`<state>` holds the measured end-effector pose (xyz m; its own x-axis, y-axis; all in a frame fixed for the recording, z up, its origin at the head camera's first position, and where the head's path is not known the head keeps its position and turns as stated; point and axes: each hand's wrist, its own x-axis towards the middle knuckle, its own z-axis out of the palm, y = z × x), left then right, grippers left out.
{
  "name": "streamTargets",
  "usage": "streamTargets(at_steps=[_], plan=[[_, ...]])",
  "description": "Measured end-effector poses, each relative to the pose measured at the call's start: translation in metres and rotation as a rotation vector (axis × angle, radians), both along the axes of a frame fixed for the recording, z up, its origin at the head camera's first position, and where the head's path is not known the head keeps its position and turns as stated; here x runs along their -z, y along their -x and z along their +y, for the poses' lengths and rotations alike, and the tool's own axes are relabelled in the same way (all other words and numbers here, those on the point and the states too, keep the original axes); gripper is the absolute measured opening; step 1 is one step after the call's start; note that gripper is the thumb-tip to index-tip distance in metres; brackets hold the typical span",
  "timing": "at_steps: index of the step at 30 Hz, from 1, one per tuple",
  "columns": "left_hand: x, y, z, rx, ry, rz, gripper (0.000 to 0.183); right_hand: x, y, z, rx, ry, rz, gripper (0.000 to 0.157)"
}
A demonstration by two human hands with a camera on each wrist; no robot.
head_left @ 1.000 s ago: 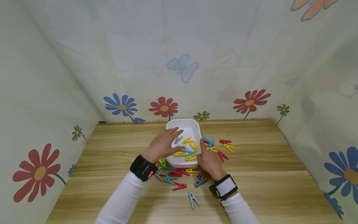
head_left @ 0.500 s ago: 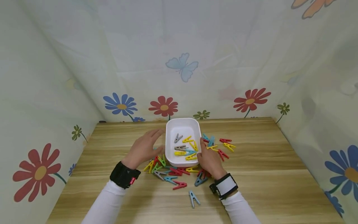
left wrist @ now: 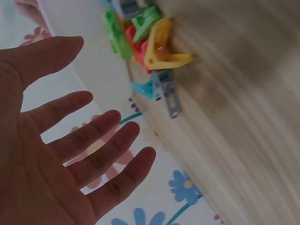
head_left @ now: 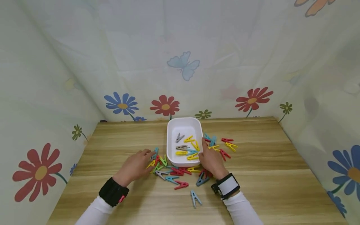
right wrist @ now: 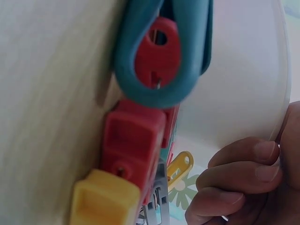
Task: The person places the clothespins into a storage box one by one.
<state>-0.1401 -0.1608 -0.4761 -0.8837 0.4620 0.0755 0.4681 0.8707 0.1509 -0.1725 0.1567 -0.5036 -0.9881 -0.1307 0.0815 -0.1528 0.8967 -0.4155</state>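
Several clothespins lie inside a white plastic tray (head_left: 184,128) in the head view, among them a grey clothespin (head_left: 179,137) and a yellow clothespin (head_left: 181,153). My right hand (head_left: 212,161) holds the tray's right wall, its index finger stretched along the rim; the right wrist view shows the other fingers (right wrist: 239,171) curled against the tray. Left of the tray, my left hand (head_left: 135,167) is low beside a pile with a green clothespin (head_left: 163,160) and a blue clothespin (head_left: 156,152). In the left wrist view its fingers (left wrist: 110,180) are spread, apart from a yellow-orange clothespin (left wrist: 157,51).
More clothespins are scattered in front of the tray, such as a red clothespin (head_left: 181,185) and a light blue clothespin (head_left: 195,199). To its right lie others, including a red clothespin (head_left: 224,154). A flowered curtain (head_left: 135,62) encloses the wooden table (head_left: 267,187).
My left hand has moved from over the tray out to the left and down to the clothespin pile. The right hand has stayed at the tray's right side.
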Motion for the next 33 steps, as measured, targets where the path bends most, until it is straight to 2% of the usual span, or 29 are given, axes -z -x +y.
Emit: streamTargets(at_steps=[8, 20, 23, 28, 33], plan=[[0.024, -0.009, -0.008, -0.024, 0.01, -0.119, 0.049, 0.001, 0.0, 0.001, -0.01, -0.004, 0.017, 0.065], [0.042, -0.012, -0.005, 0.04, -0.053, -0.006, 0.019, 0.001, -0.001, 0.001, 0.0, -0.015, 0.005, 0.065], [0.045, -0.012, -0.005, 0.039, -0.053, 0.007, 0.018, 0.0, -0.001, 0.001, 0.0, -0.017, 0.002, 0.065], [0.043, -0.012, -0.007, 0.015, -0.06, -0.014, 0.019, 0.0, -0.001, 0.001, -0.003, -0.014, 0.001, 0.065], [0.031, -0.006, -0.01, -0.036, -0.084, 0.034, 0.014, 0.001, 0.0, 0.001, -0.002, -0.011, 0.001, 0.064]])
